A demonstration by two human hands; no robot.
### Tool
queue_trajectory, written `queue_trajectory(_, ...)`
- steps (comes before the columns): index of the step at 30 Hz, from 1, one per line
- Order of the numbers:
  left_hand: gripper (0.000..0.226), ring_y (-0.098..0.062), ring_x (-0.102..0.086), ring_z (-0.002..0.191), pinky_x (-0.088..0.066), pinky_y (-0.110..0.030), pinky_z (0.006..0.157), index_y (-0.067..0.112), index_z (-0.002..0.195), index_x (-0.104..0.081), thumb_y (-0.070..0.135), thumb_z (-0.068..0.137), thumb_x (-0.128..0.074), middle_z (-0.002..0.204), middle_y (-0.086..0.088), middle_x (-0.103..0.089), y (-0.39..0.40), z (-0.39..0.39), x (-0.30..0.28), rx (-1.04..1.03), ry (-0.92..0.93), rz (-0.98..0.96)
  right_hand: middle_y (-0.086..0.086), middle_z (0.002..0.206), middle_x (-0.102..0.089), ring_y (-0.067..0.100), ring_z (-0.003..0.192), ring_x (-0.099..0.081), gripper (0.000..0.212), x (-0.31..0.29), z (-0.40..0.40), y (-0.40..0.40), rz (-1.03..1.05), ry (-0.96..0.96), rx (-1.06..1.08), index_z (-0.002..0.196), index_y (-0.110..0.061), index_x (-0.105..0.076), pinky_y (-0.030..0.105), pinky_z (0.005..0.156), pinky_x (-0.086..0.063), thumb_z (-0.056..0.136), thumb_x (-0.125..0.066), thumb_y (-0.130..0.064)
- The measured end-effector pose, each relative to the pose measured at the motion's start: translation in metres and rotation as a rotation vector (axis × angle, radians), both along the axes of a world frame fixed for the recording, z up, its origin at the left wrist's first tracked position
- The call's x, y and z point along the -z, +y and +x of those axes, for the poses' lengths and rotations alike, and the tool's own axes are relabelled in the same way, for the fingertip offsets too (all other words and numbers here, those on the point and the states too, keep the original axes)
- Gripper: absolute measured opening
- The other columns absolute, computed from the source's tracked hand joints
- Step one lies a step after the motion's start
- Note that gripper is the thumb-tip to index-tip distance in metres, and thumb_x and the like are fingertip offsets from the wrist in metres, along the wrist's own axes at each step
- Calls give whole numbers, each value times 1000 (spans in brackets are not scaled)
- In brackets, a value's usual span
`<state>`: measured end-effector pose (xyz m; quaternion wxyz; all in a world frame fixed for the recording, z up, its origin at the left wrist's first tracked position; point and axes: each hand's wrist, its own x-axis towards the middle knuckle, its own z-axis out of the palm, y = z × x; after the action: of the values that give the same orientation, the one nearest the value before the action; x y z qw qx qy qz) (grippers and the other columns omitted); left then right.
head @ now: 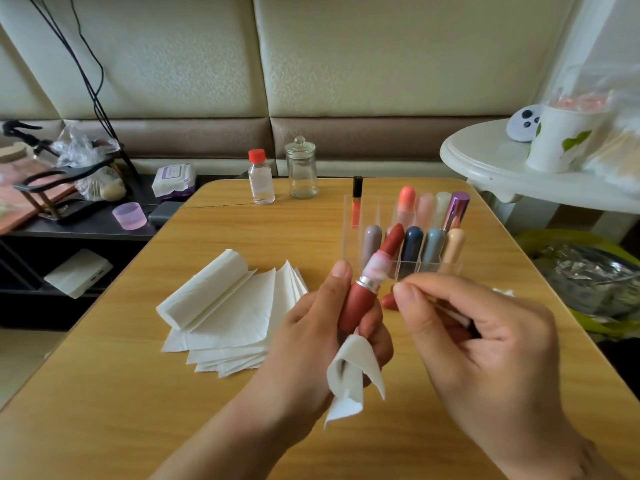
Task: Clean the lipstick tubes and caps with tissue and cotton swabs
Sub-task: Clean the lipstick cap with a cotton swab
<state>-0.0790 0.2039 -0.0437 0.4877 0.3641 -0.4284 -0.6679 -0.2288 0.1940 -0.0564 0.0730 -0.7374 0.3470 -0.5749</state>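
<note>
My left hand (311,327) grips a red-brown lipstick tube (360,299), tilted up to the right, with its clear inner section and silver ring exposed. A folded piece of white tissue (349,379) hangs from the same hand below the tube. My right hand (478,334) pinches a thin cotton swab (453,317) just right of the tube; most of the swab is hidden by the fingers. The tube's red-brown cap (389,301) lies on the table behind my hands. A clear organizer (353,216) behind holds several coloured lipsticks.
A stack of white tissue sheets (235,306) lies at the left on the wooden table (104,393). A red-capped bottle (261,178) and a glass jar (303,171) stand at the far edge. A white side table (491,171) with a paper cup stands at the right.
</note>
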Motion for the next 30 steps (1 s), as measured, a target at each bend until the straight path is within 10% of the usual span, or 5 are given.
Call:
queue_trajectory(7,57,-20,-37,50,-30,-30,53,18,52,-49,62,87,-37,52,-7,-44,1,-1,1,-48,-132,-63,0,61,-66,12,50,-58,22,1,-7,-4,14,-8,1,83,-10,-76,31,46,-44,96,-63,-22)
queue_trajectory(30,27,3,-48,53,-36,-9,51,25,70,-73,49,81,-73,57,13,-60,3,-4,0,-297,-321,-414,-2,60,-67,11,52,-58,16,1,-10,-4,22,-34,89,87,-15,-76,26,47,-43,94,-64,-22)
